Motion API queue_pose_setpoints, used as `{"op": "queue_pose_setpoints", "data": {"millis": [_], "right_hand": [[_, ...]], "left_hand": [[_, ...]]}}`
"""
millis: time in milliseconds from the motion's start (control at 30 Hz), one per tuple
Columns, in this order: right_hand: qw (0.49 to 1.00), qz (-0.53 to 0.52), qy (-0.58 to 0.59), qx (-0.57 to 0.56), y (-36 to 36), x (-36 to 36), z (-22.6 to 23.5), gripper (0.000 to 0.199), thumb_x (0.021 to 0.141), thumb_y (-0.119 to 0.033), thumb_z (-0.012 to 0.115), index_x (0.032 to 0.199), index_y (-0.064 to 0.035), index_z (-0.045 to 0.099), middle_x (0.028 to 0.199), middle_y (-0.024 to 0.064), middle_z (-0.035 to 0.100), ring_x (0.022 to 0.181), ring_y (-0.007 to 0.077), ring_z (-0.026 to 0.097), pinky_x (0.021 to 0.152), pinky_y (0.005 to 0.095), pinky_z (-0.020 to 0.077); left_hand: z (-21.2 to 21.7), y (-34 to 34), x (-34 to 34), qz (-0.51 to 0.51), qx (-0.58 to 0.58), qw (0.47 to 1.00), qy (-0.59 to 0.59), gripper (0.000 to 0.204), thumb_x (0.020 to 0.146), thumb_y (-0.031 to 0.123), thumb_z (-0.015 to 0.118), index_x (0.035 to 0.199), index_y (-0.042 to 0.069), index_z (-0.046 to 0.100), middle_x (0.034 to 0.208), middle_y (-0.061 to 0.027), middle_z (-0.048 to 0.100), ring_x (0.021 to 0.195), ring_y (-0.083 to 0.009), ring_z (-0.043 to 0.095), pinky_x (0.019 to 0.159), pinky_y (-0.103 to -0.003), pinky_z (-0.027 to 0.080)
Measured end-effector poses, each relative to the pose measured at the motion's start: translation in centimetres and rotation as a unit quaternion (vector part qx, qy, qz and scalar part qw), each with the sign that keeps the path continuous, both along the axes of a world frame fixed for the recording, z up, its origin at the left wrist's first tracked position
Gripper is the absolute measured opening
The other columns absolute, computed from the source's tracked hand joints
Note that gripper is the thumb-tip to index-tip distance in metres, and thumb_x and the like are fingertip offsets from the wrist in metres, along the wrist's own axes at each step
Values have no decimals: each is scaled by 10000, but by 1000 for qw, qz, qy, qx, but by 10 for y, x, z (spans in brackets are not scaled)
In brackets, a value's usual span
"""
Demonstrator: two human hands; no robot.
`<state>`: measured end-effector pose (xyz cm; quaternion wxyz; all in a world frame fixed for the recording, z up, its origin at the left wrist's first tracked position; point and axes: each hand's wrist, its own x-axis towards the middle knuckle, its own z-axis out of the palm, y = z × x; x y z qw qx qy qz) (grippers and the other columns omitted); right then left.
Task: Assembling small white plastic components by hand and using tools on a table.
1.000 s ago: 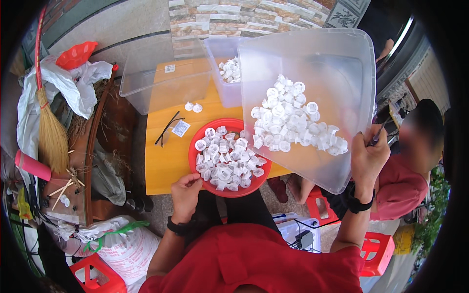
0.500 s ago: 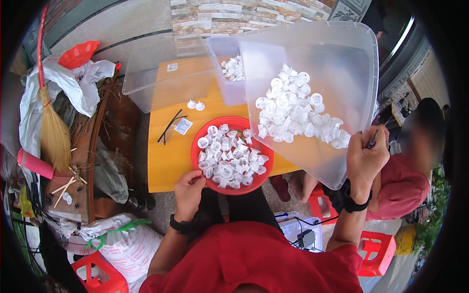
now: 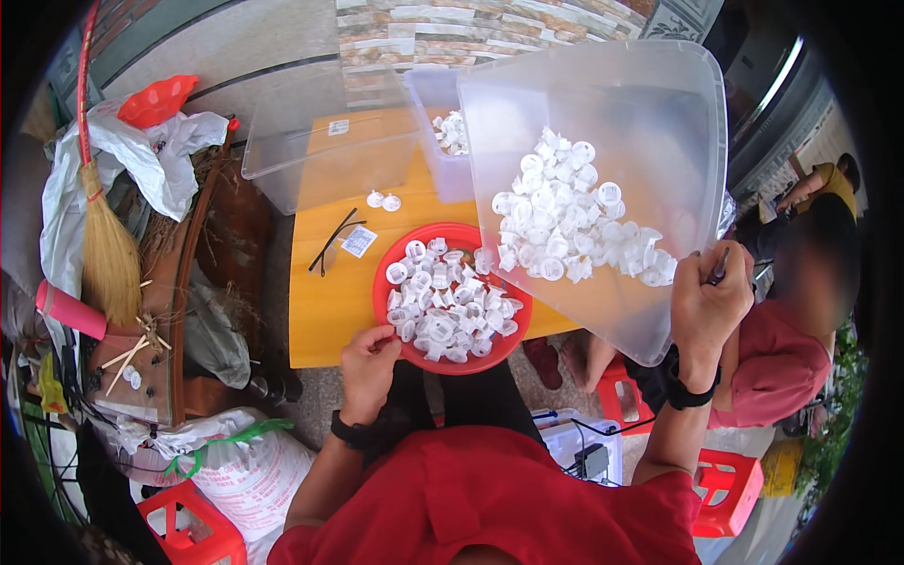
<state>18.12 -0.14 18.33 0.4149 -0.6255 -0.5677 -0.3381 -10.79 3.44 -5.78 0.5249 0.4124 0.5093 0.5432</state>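
Note:
A red basin (image 3: 384, 273), filled with small white plastic caps (image 3: 447, 306), stands at the table's front edge. My left hand (image 3: 367, 372) is at its near-left rim with thumb and fingers drawn together; whether they pinch the rim or a small piece is hidden. To the right, a large translucent plastic bin (image 3: 593, 85) lies tilted, its corner over the basin, with a heap of similar white caps (image 3: 556, 207) spread inside. My right hand (image 3: 706, 306) is closed at the bin's right edge, gripping a slim dark pen-shaped tool (image 3: 719, 267), close to the outermost caps.
On the yellow table (image 3: 325, 325) lie black-framed glasses (image 3: 336, 240), a printed white label (image 3: 359, 241) and two white discs (image 3: 383, 201). Behind are a clear box (image 3: 268, 174) and a purplish bin (image 3: 445, 179) of caps. A person (image 3: 777, 363) sits at right, near red stools (image 3: 730, 490).
The view has shifted slightly, so the table and basin sit a little further right. Another person in yellow now shows at the far right. My hands keep nearly the same positions.

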Motion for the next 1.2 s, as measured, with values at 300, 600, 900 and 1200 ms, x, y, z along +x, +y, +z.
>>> {"op": "queue_pose_setpoints", "data": {"millis": [300,600,900,1200], "right_hand": [[997,34,-70,13,1,-8,-3,121,655,58,551,690,-25,470,538,75,428,451,218,427,467,318,372],[998,10,-68,5,-1,-7,2,134,651,66,542,676,-31,453,549,82,409,474,230,416,478,319,366],[997,48,-60,-16,-1,-12,2,125,662,60,546,678,-19,450,548,93,422,463,228,425,468,319,369],[995,52,-82,-10,-1,-14,1,132,659,60,555,694,-16,454,546,105,432,461,258,461,451,320,371]], "left_hand": [[0,0,0,1,-3,1000,1,236,755,-26,636,987,-63,610,848,-74,608,723,-107,561,656,-223,479],[0,-1,0,-6,-15,1000,-15,244,757,-37,635,998,-65,606,867,-71,613,747,-106,564,689,-222,472],[-3,0,0,-3,-3,1000,-10,244,753,-17,643,991,-59,611,857,-71,612,728,-98,557,664,-216,468],[-3,-1,-2,-4,-5,1000,8,244,754,-27,633,994,-64,608,869,-74,615,748,-110,564,692,-226,469]]}}
